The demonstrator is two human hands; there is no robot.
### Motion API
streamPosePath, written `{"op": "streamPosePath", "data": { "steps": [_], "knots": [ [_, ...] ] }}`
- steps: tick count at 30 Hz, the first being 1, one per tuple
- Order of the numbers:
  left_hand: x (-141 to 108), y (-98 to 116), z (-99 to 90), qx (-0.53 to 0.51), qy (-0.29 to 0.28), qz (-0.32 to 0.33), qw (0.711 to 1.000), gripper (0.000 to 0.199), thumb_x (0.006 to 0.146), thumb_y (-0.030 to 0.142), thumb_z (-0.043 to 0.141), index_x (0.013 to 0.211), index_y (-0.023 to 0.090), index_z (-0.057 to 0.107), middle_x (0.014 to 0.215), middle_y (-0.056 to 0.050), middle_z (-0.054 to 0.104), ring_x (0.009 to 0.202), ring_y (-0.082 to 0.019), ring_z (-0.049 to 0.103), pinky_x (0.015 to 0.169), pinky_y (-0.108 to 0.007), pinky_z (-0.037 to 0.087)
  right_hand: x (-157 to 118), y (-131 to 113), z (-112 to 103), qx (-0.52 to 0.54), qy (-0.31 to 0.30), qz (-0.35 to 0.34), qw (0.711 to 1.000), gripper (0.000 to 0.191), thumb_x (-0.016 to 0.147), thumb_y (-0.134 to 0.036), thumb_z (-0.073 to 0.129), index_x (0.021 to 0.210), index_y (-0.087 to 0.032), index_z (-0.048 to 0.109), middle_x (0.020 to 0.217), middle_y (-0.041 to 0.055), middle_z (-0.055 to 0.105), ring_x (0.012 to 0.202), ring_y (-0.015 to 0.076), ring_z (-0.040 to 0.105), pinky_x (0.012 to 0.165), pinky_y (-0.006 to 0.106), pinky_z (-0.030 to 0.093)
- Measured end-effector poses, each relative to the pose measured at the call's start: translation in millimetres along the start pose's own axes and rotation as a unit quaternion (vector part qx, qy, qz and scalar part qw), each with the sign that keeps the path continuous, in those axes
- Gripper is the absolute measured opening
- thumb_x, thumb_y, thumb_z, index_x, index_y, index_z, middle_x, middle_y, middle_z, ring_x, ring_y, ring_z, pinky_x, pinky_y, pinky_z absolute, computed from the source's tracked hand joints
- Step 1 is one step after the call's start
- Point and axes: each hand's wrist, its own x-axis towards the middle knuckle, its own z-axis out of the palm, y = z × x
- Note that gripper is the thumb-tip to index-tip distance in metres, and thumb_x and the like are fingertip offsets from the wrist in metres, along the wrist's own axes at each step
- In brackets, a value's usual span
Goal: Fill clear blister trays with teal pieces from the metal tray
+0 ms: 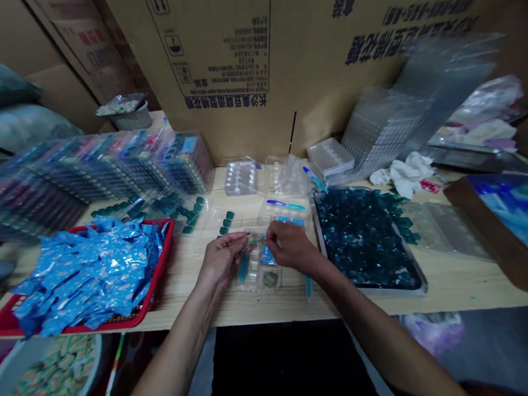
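Observation:
My left hand (223,258) and my right hand (291,245) meet over the middle of the table, fingertips pinched close together. Something small and greenish shows between them, too small and blurred to name. Beneath the hands lies a clear plastic tray (255,273) with moulded compartments. A small blue packet (268,257) and a round greenish piece (270,278) lie next to it, partly under my right hand. Just beyond my left hand, dark teal pieces (224,223) sit in a short row. A blue-and-teal pen-like stick (286,205) lies behind my right hand.
Left stands a red basket (168,244) of blue packets (93,270), with stacked filled trays (121,165) behind. A metal tray (417,286) of dark teal pieces (364,238) is on the right. Stacked clear trays (387,124) and a large carton (241,57) rise at the back.

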Motion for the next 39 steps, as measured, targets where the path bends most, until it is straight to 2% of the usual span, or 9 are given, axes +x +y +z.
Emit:
{"op": "streamPosePath", "data": {
  "steps": [3,6,10,14,22,27,33,36,39],
  "knots": [
    [-2,1,10.8,0.014,-0.03,-0.003,0.999,0.038,0.053,0.025,0.088,0.084,0.009,0.074,0.075,-0.01,0.073,0.06,-0.015,0.065,0.04,-0.018,0.028,6,9,4,0.181,0.016,0.032,0.983,0.008,0.08,-0.02,0.056,0.072,-0.019,0.054,0.068,-0.0021,0.058,0.065,0.0123,0.051,0.061,0.024,0.035],
    [-4,3,19.0,0.011,-0.071,-0.007,0.997,0.043,0.053,0.02,0.086,0.093,0.009,0.075,0.08,-0.011,0.074,0.065,-0.017,0.067,0.042,-0.017,0.028,12,18,9,0.285,0.041,0.071,0.955,0.011,0.074,-0.022,0.057,0.066,-0.02,0.049,0.06,-0.0054,0.05,0.059,0.0108,0.046,0.055,0.022,0.032],
    [-2,1,21.8,0.003,-0.067,-0.004,0.998,0.047,0.051,0.019,0.087,0.095,0.009,0.073,0.08,-0.012,0.074,0.068,-0.018,0.068,0.042,-0.017,0.029,12,24,5,0.426,0.067,0.069,0.899,0.016,0.071,-0.03,0.059,0.08,-0.021,0.05,0.064,-0.0063,0.05,0.059,0.0108,0.048,0.056,0.023,0.036],
    [2,-3,23.5,0.0,-0.041,0.009,0.999,0.045,0.048,0.025,0.09,0.087,0.01,0.072,0.07,-0.008,0.072,0.058,-0.015,0.064,0.04,-0.017,0.028,8,23,2,0.477,-0.003,0.042,0.878,0.032,0.071,-0.029,0.06,0.101,-0.02,0.053,0.065,-0.0067,0.053,0.058,0.0107,0.05,0.056,0.023,0.038],
    [3,-7,32.2,0.037,-0.02,0.032,0.999,0.041,0.053,0.032,0.089,0.086,0.011,0.076,0.073,-0.009,0.073,0.064,-0.017,0.066,0.044,-0.019,0.031,11,32,17,0.296,0.056,0.058,0.952,0.024,0.079,-0.015,0.052,0.099,-0.018,0.064,0.069,-0.0038,0.062,0.061,0.0117,0.055,0.059,0.022,0.042],
    [5,-10,35.8,0.029,-0.047,0.025,0.998,0.046,0.057,0.039,0.088,0.091,0.01,0.078,0.071,-0.007,0.071,0.049,-0.007,0.05,0.044,-0.02,0.03,8,22,11,0.131,0.054,0.022,0.99,0.032,0.085,-0.009,0.048,0.108,-0.019,0.069,0.1,0.0066,0.07,0.093,0.0186,0.063,0.088,0.031,0.048],
    [6,-13,38.6,0.026,-0.003,0.028,0.999,0.047,0.052,0.034,0.089,0.091,0.009,0.077,0.064,-0.003,0.068,0.044,-0.005,0.043,0.042,-0.02,0.027,-3,-8,10,-0.024,0.043,0.02,0.999,0.048,0.084,-0.011,0.05,0.132,-0.008,0.056,0.11,0.0156,0.061,0.1,0.0241,0.058,0.093,0.033,0.046],
    [12,-3,30.6,0.011,0.017,0.017,1.0,0.044,0.051,0.027,0.09,0.089,0.011,0.075,0.069,-0.005,0.07,0.051,-0.009,0.055,0.041,-0.018,0.028,-13,-5,5,-0.036,0.054,0.022,0.998,0.054,0.085,-0.009,0.048,0.139,-0.01,0.048,0.118,0.0156,0.059,0.108,0.0241,0.055,0.098,0.034,0.043],
    [26,14,19.0,0.013,0.03,0.022,0.999,0.04,0.049,0.019,0.089,0.085,0.011,0.073,0.072,-0.007,0.072,0.06,-0.014,0.064,0.04,-0.016,0.029,-27,5,-5,-0.081,0.04,0.055,0.994,0.045,0.085,-0.005,0.044,0.127,-0.013,0.058,0.113,0.0152,0.061,0.106,0.0259,0.055,0.095,0.037,0.043]
  ]
}}
